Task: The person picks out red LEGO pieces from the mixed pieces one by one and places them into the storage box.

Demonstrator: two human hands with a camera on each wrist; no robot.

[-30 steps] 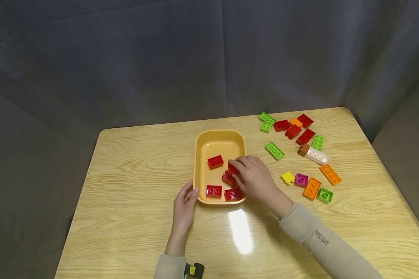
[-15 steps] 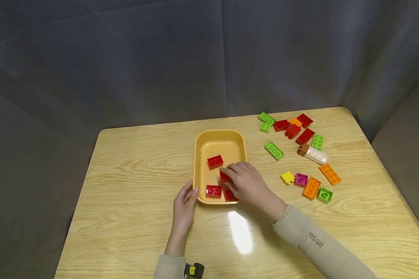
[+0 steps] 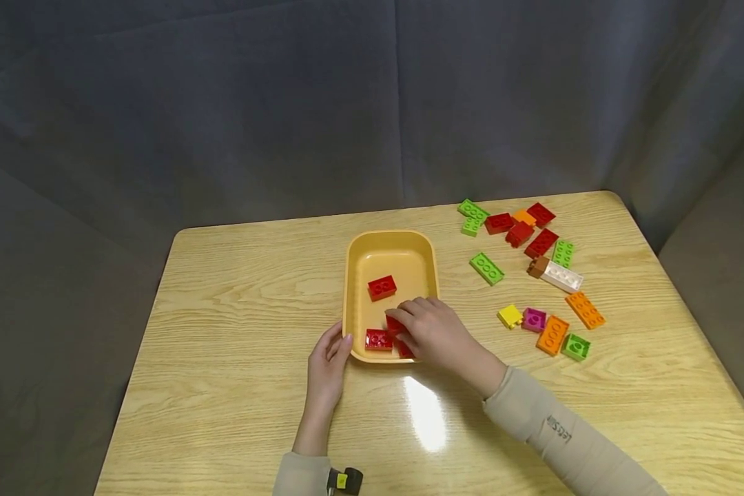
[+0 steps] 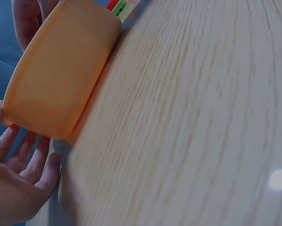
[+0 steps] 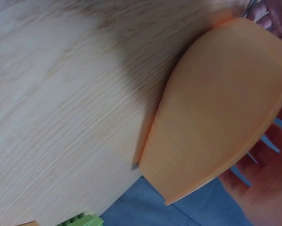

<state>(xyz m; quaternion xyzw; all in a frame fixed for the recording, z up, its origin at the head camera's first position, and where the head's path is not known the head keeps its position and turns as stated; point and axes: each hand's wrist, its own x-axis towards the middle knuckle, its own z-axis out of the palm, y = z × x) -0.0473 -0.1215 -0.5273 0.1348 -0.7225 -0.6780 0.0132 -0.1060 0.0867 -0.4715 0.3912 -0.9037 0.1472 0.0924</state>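
Note:
A yellow plastic tray [image 3: 392,235] stands on the table, with several red toy bricks in it. My left hand [image 3: 327,368] holds its near left corner; in the left wrist view, the thumb is at the rim and the fingers lie against the outer wall. Inside the tray, my right hand [image 3: 434,332] pinches a red brick [image 3: 394,325] between thumb and fingers, over another red brick [image 3: 406,349] that is partly hidden. Two more red bricks show fully, one near the middle [image 3: 381,288] and one at the near end [image 3: 379,339]. The right wrist view hides the held brick behind the tray wall.
Loose bricks lie on the table right of the tray: several red ones [image 3: 542,243], a green one [image 3: 487,269], a white one [image 3: 563,276], a yellow one [image 3: 510,316] and an orange one [image 3: 553,335]. A dark curtain [image 3: 285,110] hangs behind the table [image 3: 235,310].
My right hand has moved left and toward the near end of the tray with the red brick. The left hand stays at the tray's corner.

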